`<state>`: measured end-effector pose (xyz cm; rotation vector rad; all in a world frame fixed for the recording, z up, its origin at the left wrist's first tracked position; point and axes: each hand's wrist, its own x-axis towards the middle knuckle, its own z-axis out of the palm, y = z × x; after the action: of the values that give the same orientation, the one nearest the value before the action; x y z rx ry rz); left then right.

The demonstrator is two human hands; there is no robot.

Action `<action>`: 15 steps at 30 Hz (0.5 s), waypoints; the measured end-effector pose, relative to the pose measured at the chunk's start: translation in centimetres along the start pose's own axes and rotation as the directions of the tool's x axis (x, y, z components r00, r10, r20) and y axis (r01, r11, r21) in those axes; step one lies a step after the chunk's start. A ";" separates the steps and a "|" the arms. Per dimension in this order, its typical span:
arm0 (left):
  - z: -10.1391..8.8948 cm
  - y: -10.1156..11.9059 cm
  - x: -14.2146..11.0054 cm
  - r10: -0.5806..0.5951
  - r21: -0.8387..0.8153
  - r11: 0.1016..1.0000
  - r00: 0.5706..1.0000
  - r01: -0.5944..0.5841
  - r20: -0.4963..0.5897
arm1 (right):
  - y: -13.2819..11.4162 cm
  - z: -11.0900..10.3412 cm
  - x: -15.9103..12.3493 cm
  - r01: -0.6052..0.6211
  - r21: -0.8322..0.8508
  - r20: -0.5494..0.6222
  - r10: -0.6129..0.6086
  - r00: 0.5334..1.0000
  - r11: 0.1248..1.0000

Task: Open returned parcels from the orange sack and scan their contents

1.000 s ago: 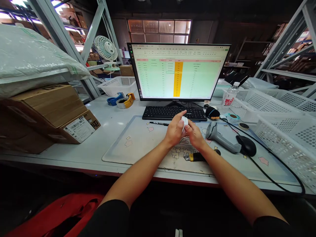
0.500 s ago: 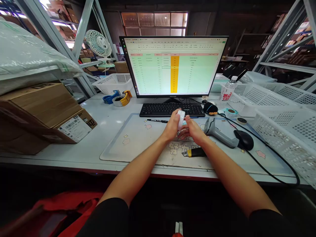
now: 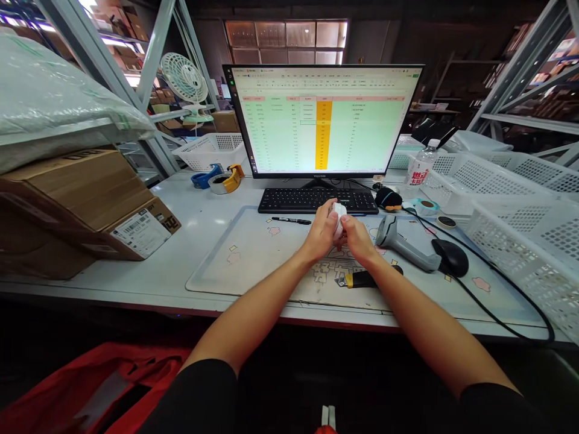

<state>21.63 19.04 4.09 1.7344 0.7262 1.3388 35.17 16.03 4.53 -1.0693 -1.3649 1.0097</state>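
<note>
Both hands meet above the desk mat, just in front of the black keyboard (image 3: pixel 289 200), around a small white rounded object (image 3: pixel 338 218). My left hand (image 3: pixel 320 232) grips its left side, and my right hand (image 3: pixel 357 238) closes on its right side with the thumb pressed against it. Fingers hide most of the object, so its exact kind cannot be made out. A utility knife (image 3: pixel 362 279) with a black and yellow handle lies under my right forearm. A black pen (image 3: pixel 292 220) rests left of the hands. To their right lies a grey barcode scanner (image 3: pixel 407 247).
Behind the keyboard stands a monitor (image 3: pixel 323 120) with a spreadsheet. Cardboard boxes (image 3: pixel 81 205) fill the left side. Tape dispensers (image 3: pixel 226 181) sit near a white basket (image 3: pixel 212 150). On the right are a black mouse (image 3: pixel 450 257), its cable, a bottle (image 3: pixel 420 166) and white baskets (image 3: pixel 520 235).
My right hand has closed in on the white object, its thumb now against it. The object has turned in the fingers. The camera view has shifted slightly.
</note>
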 end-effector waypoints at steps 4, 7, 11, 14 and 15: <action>-0.6 1.1 -0.2 0.222 0.226 0.946 0.973 -0.232 0.071 | -0.5 -0.1 0.0 -0.118 0.126 0.056 0.111 0.992 0.985; -0.9 1.4 -0.2 0.226 0.170 0.956 0.969 -0.240 0.099 | -0.7 -0.4 -0.1 -0.126 0.169 0.094 0.111 0.989 0.978; -1.0 1.5 -0.4 0.235 0.153 0.954 0.961 -0.256 0.143 | -1.1 -0.8 0.0 -0.282 0.137 0.104 0.269 0.957 0.950; -0.9 1.3 -0.4 0.249 0.135 0.953 0.955 -0.271 0.159 | -1.4 -1.1 0.0 -0.405 0.128 0.118 0.392 0.913 0.905; -0.9 1.2 -0.4 0.239 0.116 0.960 0.961 -0.256 0.141 | -1.4 -1.1 0.0 -0.408 0.126 0.104 0.397 0.912 0.904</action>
<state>20.62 18.31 5.04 2.0523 0.5505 1.3557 36.19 15.71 5.99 -1.2415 -1.1291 1.4440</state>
